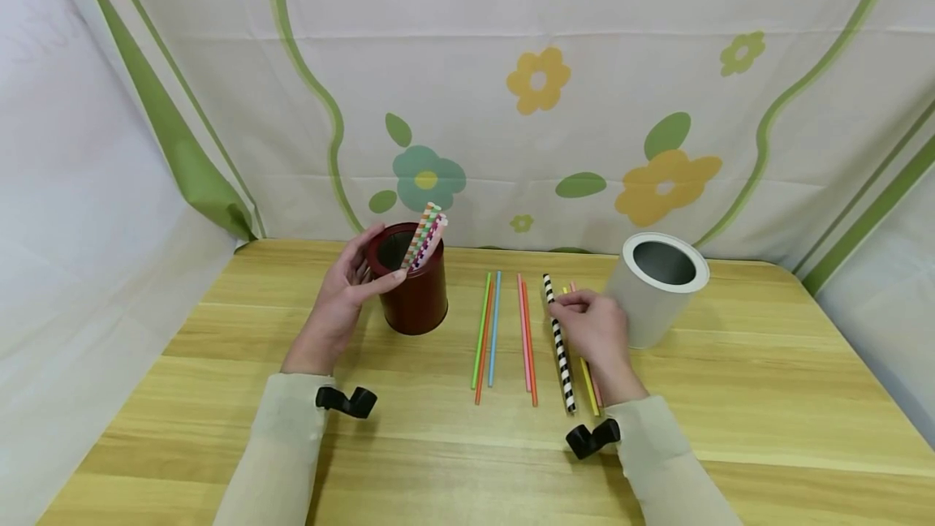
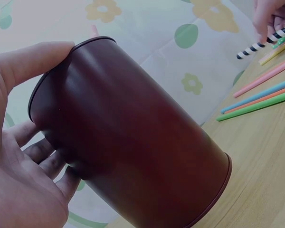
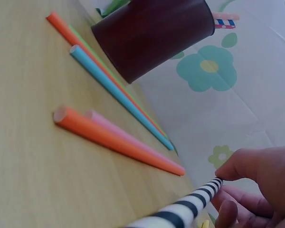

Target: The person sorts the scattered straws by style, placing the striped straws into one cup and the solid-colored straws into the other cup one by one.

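Note:
On the left of the table stands a dark red can, with several patterned straws leaning out of its mouth. My left hand holds this can near the top, thumb at the rim and fingers round the far side. Between thumb and fingers, my right hand pinches a black-and-white striped straw near its far end. Under that hand, a yellow straw and a pink one are partly covered. A bit of green dotted straw shows beside the striped one in the left wrist view.
A white can stands just right of my right hand. Between the hands lie plain straws: a blue one, a green one, a pink one and orange ones. A flowered curtain hangs behind the table.

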The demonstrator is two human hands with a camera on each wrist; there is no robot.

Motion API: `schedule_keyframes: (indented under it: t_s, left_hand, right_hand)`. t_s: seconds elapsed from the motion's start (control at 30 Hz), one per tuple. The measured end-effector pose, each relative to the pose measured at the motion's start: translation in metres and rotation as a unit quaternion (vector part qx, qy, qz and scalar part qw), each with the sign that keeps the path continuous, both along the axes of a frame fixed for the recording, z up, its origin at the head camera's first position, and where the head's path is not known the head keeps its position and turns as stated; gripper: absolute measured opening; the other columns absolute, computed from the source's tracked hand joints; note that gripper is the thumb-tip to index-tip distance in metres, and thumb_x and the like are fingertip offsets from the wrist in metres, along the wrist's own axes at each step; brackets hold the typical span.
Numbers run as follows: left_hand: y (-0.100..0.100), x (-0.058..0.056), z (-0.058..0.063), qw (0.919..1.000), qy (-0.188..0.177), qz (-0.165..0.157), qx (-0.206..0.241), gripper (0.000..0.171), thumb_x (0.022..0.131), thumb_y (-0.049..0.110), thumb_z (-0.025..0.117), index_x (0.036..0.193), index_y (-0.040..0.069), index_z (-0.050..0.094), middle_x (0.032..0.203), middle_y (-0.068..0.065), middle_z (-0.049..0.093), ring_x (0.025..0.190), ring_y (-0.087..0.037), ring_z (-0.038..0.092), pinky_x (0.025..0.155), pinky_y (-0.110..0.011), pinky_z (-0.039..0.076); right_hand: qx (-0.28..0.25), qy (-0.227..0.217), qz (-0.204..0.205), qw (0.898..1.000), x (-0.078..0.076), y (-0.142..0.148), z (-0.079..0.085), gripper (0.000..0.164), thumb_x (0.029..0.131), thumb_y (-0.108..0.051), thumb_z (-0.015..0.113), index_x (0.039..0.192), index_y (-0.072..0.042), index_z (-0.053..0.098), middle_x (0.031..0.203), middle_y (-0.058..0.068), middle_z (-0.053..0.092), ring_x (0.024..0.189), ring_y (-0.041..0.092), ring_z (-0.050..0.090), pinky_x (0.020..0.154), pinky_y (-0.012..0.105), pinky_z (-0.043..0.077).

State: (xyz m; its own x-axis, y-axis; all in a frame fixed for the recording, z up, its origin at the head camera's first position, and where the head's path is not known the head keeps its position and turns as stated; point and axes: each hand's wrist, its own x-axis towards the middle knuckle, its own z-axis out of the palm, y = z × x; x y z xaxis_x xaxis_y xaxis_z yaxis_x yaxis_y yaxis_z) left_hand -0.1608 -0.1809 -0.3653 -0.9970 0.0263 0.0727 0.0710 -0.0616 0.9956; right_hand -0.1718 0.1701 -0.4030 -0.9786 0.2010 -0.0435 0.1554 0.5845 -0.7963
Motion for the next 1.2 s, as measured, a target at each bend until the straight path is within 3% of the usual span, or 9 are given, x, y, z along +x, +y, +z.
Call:
schedule_keyframes:
  t_s: [0.3, 0.67, 0.93, 1.2]
  left_hand:
    - [0.0, 0.001, 0.001, 1.0, -0.002, 0.002, -0.005, 0.084, 0.097, 0.005, 0.075, 0.169, 0.022, 0.035, 0.173, -0.001, 0.038, 0.162, -0.019, 0.033, 0.137, -0.044, 0.023]
    - [0.0, 0.001, 0.001, 1.0, -0.001, 0.0, -0.004, 0.083, 0.098, 0.005, 0.073, 0.169, 0.02, 0.034, 0.173, -0.001, 0.037, 0.162, -0.018, 0.032, 0.137, -0.043, 0.023]
    - [0.001, 0.001, 0.001, 1.0, -0.001, 0.0, -0.004, 0.083, 0.097, 0.005, 0.073, 0.169, 0.019, 0.034, 0.174, 0.0, 0.037, 0.162, -0.017, 0.032, 0.138, -0.044, 0.021]
    - [0.001, 0.001, 0.0, 1.0, 0.0, 0.0, -0.007, 0.083, 0.097, 0.005, 0.073, 0.169, 0.019, 0.033, 0.173, -0.001, 0.037, 0.162, -0.019, 0.032, 0.137, -0.044, 0.021]
  right_hand:
    - [-0.081, 0.0, -0.005, 0.997, 0.001, -0.003, 0.013, 0.027, 0.1, -0.028, 0.073, 0.118, -0.008, 0.076, 0.105, 0.006, 0.072, 0.088, 0.017, 0.063, 0.072, 0.025, 0.052]
    - [-0.145, 0.031, 0.009, 0.989, 0.001, -0.002, 0.024, 0.028, 0.104, -0.026, 0.069, 0.125, -0.007, 0.07, 0.099, -0.001, 0.069, 0.078, 0.011, 0.063, 0.066, 0.022, 0.052]
    - [-0.212, 0.067, 0.003, 0.975, 0.002, -0.002, 0.029, 0.025, 0.103, -0.02, 0.07, 0.123, -0.004, 0.068, 0.091, -0.006, 0.069, 0.073, 0.009, 0.063, 0.062, 0.021, 0.057]
    - [-0.238, 0.095, 0.001, 0.967, 0.005, -0.004, 0.036, 0.027, 0.104, -0.017, 0.07, 0.125, 0.0, 0.066, 0.093, -0.007, 0.067, 0.071, 0.006, 0.064, 0.061, 0.02, 0.058]
